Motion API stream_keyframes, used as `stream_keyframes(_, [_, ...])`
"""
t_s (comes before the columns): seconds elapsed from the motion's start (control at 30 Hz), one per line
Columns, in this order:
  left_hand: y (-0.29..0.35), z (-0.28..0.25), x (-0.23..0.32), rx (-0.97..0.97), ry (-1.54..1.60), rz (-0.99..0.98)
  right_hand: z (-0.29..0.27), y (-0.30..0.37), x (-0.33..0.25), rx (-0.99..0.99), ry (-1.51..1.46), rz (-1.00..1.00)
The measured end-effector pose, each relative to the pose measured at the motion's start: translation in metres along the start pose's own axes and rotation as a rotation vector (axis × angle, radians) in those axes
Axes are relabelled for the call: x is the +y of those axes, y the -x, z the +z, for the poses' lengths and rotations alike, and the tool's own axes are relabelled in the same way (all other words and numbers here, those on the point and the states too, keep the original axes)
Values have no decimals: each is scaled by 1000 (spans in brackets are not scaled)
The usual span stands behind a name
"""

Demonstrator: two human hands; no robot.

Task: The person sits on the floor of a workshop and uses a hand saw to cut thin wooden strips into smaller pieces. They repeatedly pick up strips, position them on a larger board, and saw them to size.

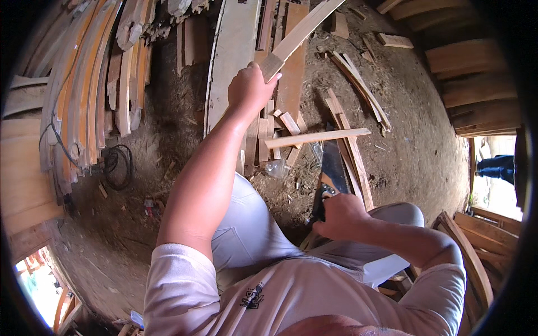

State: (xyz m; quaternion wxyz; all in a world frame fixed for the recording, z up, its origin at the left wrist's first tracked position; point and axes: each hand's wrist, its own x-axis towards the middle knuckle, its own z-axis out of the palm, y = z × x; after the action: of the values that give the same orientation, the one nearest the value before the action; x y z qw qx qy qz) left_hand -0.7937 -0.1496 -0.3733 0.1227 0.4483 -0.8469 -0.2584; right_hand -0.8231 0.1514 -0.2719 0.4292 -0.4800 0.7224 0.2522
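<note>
My left hand point(252, 88) is closed round the near end of a long wooden board point(302, 36), which slants away toward the top of the view. My right hand point(343, 213) grips the dark handle of a handsaw point(333, 168) above my right thigh. The saw's blade points away from me. Its far end meets a short wooden strip point(316, 138) lying crosswise; whether they touch I cannot tell. Beneath that strip, longer narrow strips point(350, 148) run away from me, and small offcuts point(290, 124) lie to the left.
Long boards point(231, 61) lie on the dirt floor ahead. A stack of curved planks point(84, 84) stands at the left, near a coiled black cable point(117, 165). Clear plastic point(276, 168) sits among the scraps. More timber point(473, 67) lines the right, where a person's blue-clothed part point(496, 169) shows outside an opening.
</note>
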Motion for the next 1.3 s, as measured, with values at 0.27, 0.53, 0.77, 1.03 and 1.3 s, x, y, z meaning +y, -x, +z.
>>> stream_keyframes(0.27, [-3, 14, 3, 61, -92, -68, -7, 72, 49, 542, -505, 124])
stream_keyframes(0.53, [4, -11, 23, 48, 8, -184, -8, 177, 119, 984, -1538, 130])
stream_keyframes(0.77, [-8, -20, -4, 140, 56, -265, 33, 236, 203, 1344, -1076, -423])
stream_keyframes(1.03, [3, -23, 7, 89, -41, -164, -39, 104, 119, 1317, -1066, -247])
stream_keyframes(1.3, [20, -23, 39, 52, -125, -38, -95, -4, 47, 1237, -1038, -388])
